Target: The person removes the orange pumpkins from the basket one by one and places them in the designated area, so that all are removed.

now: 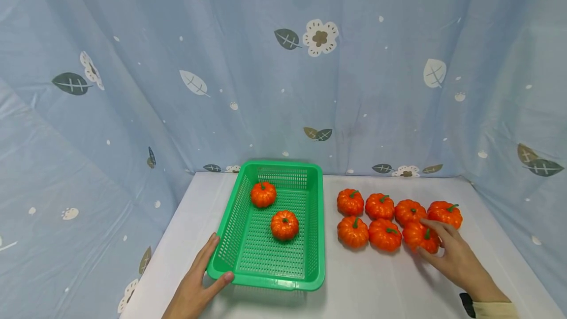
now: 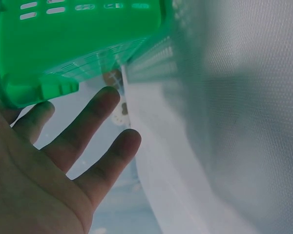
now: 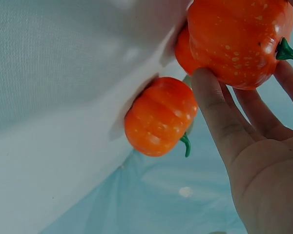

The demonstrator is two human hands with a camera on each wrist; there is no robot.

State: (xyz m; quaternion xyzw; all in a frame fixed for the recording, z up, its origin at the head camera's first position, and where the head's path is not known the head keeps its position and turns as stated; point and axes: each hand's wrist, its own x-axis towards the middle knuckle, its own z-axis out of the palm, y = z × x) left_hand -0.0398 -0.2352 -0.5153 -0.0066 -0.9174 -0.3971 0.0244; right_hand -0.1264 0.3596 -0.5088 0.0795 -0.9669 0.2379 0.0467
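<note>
In the head view my right hand (image 1: 456,257) holds a small orange pumpkin (image 1: 418,237) at the front right of a group, with thumb and fingers on opposite sides. The right wrist view shows fingers against this pumpkin (image 3: 239,44), its green stem exposed, and another pumpkin (image 3: 161,117) beyond. My left hand (image 1: 195,279) rests at the front left corner of a green plastic basket (image 1: 278,282). In the left wrist view several of its fingers (image 2: 100,109) are spread and straight beside the basket wall. Two pumpkins, one at the back left (image 1: 263,194) and one nearer the middle (image 1: 285,225), sit in the basket.
Several more pumpkins stand close together in two rows right of the basket, among them one at the back left (image 1: 350,203) and one at the back right (image 1: 445,214). A white-covered table (image 1: 376,284) bears everything. Blue patterned cloth (image 1: 266,87) hangs behind and at the sides.
</note>
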